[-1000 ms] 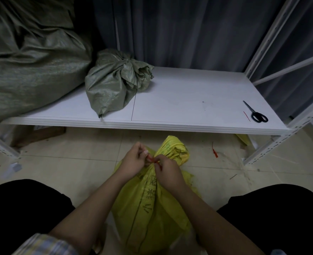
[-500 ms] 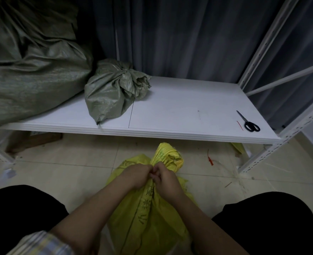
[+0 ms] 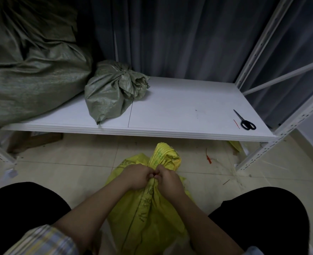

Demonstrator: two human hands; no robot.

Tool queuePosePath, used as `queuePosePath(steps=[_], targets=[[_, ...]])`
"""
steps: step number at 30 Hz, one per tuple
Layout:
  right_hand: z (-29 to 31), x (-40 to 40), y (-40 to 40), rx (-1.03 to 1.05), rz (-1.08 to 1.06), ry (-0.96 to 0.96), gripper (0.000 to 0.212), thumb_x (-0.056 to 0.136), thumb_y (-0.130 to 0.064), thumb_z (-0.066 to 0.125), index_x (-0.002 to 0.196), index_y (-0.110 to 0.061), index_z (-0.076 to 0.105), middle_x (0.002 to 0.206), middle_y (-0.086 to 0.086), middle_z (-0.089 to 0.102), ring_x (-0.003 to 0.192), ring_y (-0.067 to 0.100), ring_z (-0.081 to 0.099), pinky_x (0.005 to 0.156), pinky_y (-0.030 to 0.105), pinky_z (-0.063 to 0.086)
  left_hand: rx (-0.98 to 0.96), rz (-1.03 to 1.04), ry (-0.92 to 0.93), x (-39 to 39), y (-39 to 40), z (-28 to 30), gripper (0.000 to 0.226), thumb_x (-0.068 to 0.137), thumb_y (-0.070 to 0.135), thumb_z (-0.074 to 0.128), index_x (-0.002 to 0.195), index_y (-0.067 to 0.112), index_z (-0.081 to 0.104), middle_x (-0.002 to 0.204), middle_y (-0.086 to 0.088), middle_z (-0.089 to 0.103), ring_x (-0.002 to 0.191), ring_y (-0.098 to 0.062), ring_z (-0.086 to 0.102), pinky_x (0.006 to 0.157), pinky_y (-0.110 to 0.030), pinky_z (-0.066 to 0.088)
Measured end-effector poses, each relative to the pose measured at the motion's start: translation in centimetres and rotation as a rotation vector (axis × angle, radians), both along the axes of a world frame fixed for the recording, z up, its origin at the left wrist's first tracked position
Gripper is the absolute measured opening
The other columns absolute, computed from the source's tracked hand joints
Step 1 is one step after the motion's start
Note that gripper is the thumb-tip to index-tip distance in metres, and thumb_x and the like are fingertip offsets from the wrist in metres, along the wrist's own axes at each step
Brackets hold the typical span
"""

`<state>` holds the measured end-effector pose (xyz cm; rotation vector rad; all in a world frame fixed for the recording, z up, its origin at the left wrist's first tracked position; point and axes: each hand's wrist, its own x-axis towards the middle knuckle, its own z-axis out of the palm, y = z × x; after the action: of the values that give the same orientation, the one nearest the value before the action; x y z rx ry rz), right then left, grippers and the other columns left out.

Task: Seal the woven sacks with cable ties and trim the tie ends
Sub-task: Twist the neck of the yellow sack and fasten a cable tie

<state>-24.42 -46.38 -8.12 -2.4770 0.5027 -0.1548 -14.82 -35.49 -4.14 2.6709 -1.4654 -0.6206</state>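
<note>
Dim light, room w/ pale tiled floor point(image 3: 69, 162) underfoot. At 12 we face a low white shelf board point(image 3: 179, 107) on a white slotted metal rack; its upright point(image 3: 262, 34) rises at 1–2 o'clock, a diagonal brace point(image 3: 284, 76) beside it. Dark grey curtain point(image 3: 179, 34) hangs behind, 11 to 2. At 9, under the board, a brown cardboard piece point(image 3: 36, 140) lies on the floor.
</note>
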Motion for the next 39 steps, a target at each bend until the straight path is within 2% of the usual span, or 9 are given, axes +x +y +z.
queuePosePath(steps=[5,8,13,15,18,24,27,31,39], targets=[[0.0,0.0,-0.4,-0.021,0.009,0.018,0.007,0.091,-0.013,0.053,0.097,-0.012,0.057,0.087,0.011,0.066,0.084,0.031,0.059,0.056,0.031,0.029,-0.082,0.025,0.195,0.1,0.7,-0.1,0.026,0.097,0.026,0.042,0.111,0.017,0.062,0.108,-0.009,0.065,0.1,-0.025,0.058,0.081,-0.034,0.045],[0.2,0.3,-0.8,0.096,0.001,0.008,0.007,0.088,-0.017,0.06,0.095,-0.015,0.061,0.064,-0.005,0.058,0.069,0.02,0.056,0.055,0.028,0.031,-0.073,0.093,0.234,0.1,1.4,-0.1,0.025,0.098,0.026,0.041,0.106,0.014,0.061,0.108,-0.01,0.065,0.101,-0.025,0.057,0.08,-0.032,0.043],[0.0,0.1,-0.4,0.15,0.111,-0.053,0.011,0.09,-0.014,0.055,0.099,-0.016,0.051,0.066,0.003,0.059,0.065,0.022,0.057,0.057,0.036,0.04,0.298,0.072,-0.066,-0.2,0.2,1.2,0.037,0.095,0.034,0.038,0.12,0.012,0.057,0.128,-0.01,0.058,0.119,-0.027,0.053,0.096,-0.035,0.04],[-0.4,0.0,0.2,0.162,0.105,-0.074,0.011,0.089,-0.01,0.053,0.096,-0.015,0.047,0.064,-0.005,0.053,0.064,0.022,0.054,0.059,0.037,0.04,0.319,0.062,-0.05,-0.9,-0.8,0.9,0.034,0.094,0.028,0.042,0.119,0.011,0.056,0.126,-0.01,0.059,0.116,-0.027,0.055,0.093,-0.036,0.043],[-0.8,0.0,0.6,0.136,0.043,-0.078,0.009,0.087,-0.01,0.054,0.094,-0.013,0.049,0.061,-0.007,0.05,0.064,0.023,0.053,0.059,0.038,0.04,0.198,0.12,0.054,-1.6,-1.2,-0.1,0.032,0.092,0.02,0.044,0.121,0.009,0.052,0.122,-0.011,0.059,0.11,-0.029,0.058,0.085,-0.036,0.046],[-0.5,-0.1,0.9,0.018,-0.095,0.006,0.025,0.094,-0.031,0.054,0.102,-0.008,0.054,0.093,0.013,0.066,0.086,0.031,0.061,0.064,0.035,0.041,-0.11,0.26,0.133,-1.2,0.0,-1.9,0.032,0.097,0.033,0.038,0.109,0.015,0.061,0.11,-0.011,0.065,0.1,-0.028,0.061,0.075,-0.035,0.047],[-0.4,0.2,1.2,-0.101,-0.075,0.081,0.019,0.096,-0.023,0.048,0.105,-0.007,0.052,0.101,0.014,0.064,0.093,0.032,0.06,0.064,0.035,0.039,-0.165,0.272,0.173,-1.3,0.0,-2.1,0.031,0.097,0.031,0.039,0.106,0.016,0.064,0.109,-0.01,0.067,0.099,-0.027,0.061,0.077,-0.035,0.049],[-0.1,0.5,0.8,-0.086,-0.136,0.102,0.016,0.094,-0.02,0.051,0.101,-0.006,0.05,0.102,0.015,0.063,0.095,0.033,0.06,0.061,0.03,0.031,-0.204,0.261,0.181,-1.3,-0.1,-2.3,0.03,0.097,0.029,0.039,0.105,0.015,0.064,0.107,-0.01,0.067,0.098,-0.027,0.061,0.076,-0.036,0.049],[0.0,1.1,-0.2,-0.128,-0.072,0.126,0.025,0.096,-0.029,0.05,0.104,-0.006,0.052,0.103,0.014,0.064,0.097,0.033,0.06,0.069,0.035,0.043,-0.331,0.291,0.236,-1.1,0.3,-2.8,0.031,0.099,0.027,0.04,0.11,0.011,0.064,0.107,-0.014,0.068,0.098,-0.027,0.061,0.077,-0.032,0.047]])
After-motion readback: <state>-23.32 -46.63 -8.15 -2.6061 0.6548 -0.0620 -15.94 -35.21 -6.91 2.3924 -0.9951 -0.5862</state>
